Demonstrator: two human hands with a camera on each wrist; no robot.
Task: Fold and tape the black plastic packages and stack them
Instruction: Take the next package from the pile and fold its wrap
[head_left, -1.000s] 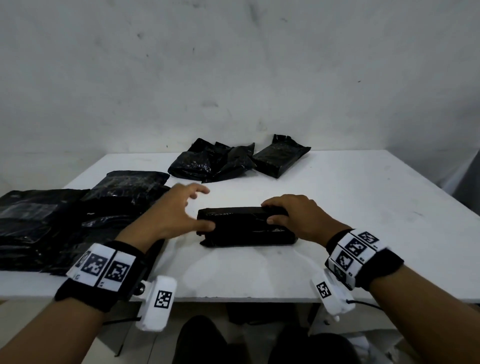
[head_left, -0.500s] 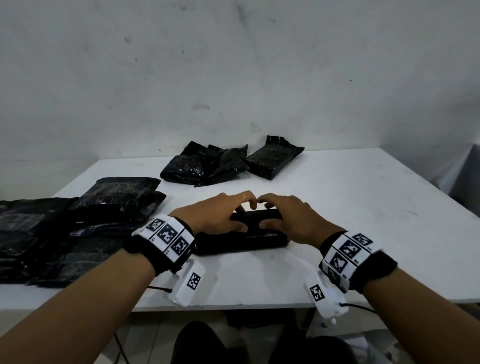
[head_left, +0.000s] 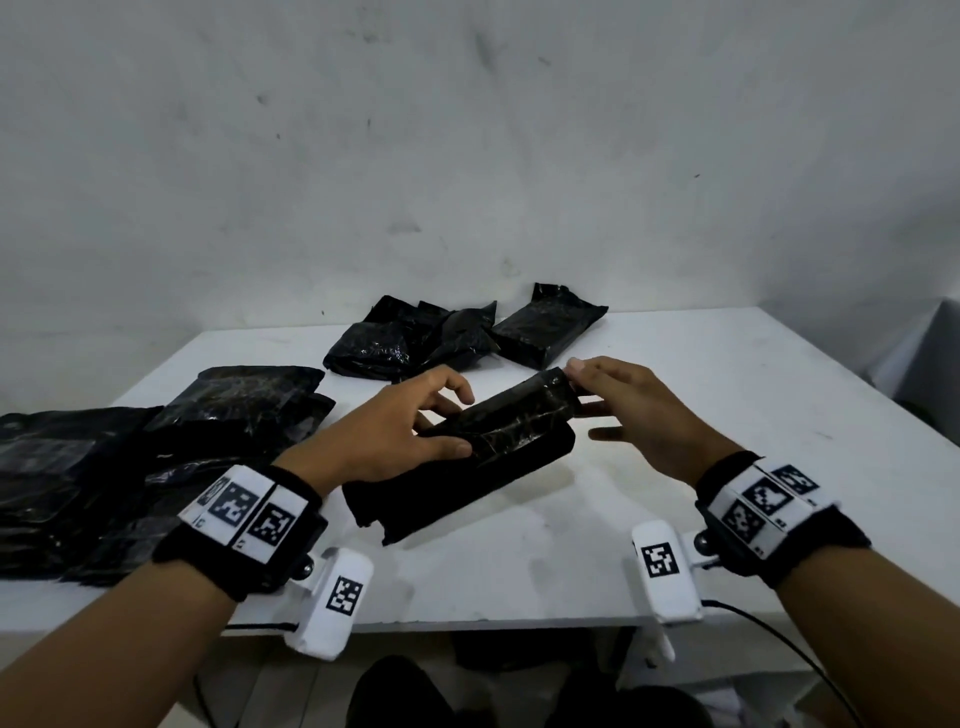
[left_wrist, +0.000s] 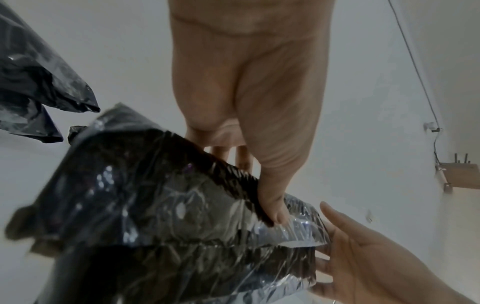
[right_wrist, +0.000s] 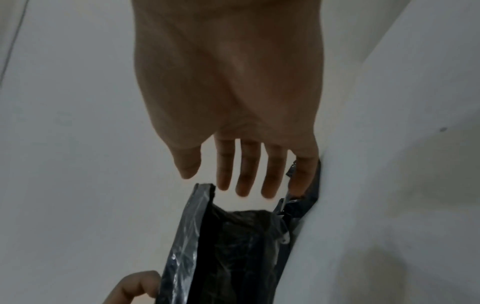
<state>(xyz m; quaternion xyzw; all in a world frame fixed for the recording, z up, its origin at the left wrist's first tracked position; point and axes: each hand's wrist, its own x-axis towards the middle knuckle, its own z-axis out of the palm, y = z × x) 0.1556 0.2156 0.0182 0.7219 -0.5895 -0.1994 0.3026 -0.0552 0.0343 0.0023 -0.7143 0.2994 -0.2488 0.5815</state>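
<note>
We hold one black package (head_left: 483, 452) tilted above the white counter (head_left: 727, 415), its near left end low by the counter's front and its far right end raised toward the wall. Our left hand (head_left: 395, 431) grips it near the middle, the thumb (left_wrist: 272, 209) pressed on the glossy upper face and the fingers curled round the far side, so this grip is closed on the package. Our right hand (head_left: 634, 410) is at the raised end with its fingers (right_wrist: 246, 174) nearly straight and slightly spread; the fingertips meet the top corner of the folded flap, while the thumb hangs apart below, so the grip reads as spread rather than pinching, though the wrist view is dim and we cannot tell how firmly the fingertips press. From the right wrist the package's end looks open, two shiny plastic walls standing either side of a dark hollow. On the counter's left side lies a stack of flat black packages (head_left: 156, 441), overlapping one another and reaching the front edge. At the back, near the wall (head_left: 467, 156), sits a loose heap of crumpled black packages (head_left: 405, 343), with one more package (head_left: 545, 327) just beside it on the right.
</note>
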